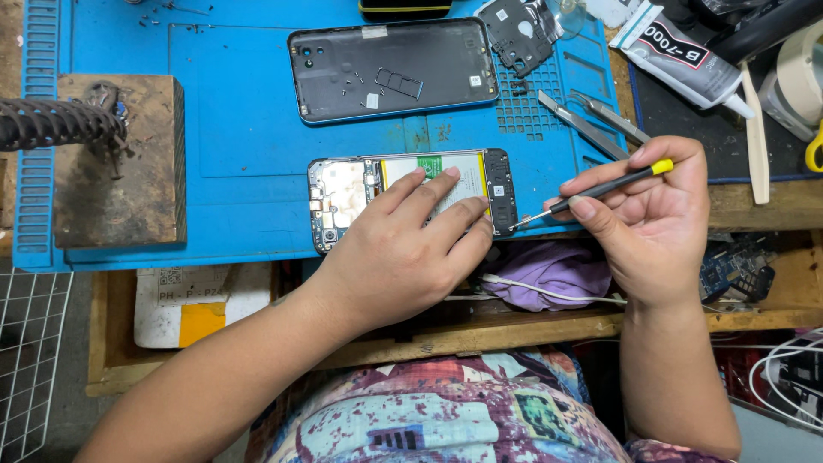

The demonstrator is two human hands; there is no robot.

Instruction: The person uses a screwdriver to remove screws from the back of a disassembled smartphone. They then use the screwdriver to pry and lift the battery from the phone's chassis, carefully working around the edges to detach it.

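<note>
An opened phone lies on the blue mat, near its near edge, on the bench. It is pressed down by the left hand, whose fingers are spread flat over the pale battery; nothing is gripped by that hand. The middle of the phone is hidden under these fingers, and only a corner of a green label on the battery can be seen. The circuit board at the phone's left end is visible, though its small parts are hard to make out.

A thin screwdriver with a black shaft and yellow cap is pinched by the right hand between thumb and curled fingers. Its tip is set at the right end of the phone.

Farther off on the mat, a dark back cover lies inside up, with tiny screws scattered on it. To its right a dark plastic frame piece is partly cut off by the top edge. Tweezers lie at the mat's right edge.

At far right a white glue tube with a black label lies tilted; its far end is cut off. A tape roll is cut off by the right edge. At left, a worn wooden block rests on the mat, and a coiled metal holder runs out of view. Below the mat, a white and yellow labelled package is half hidden under the bench edge.
</note>
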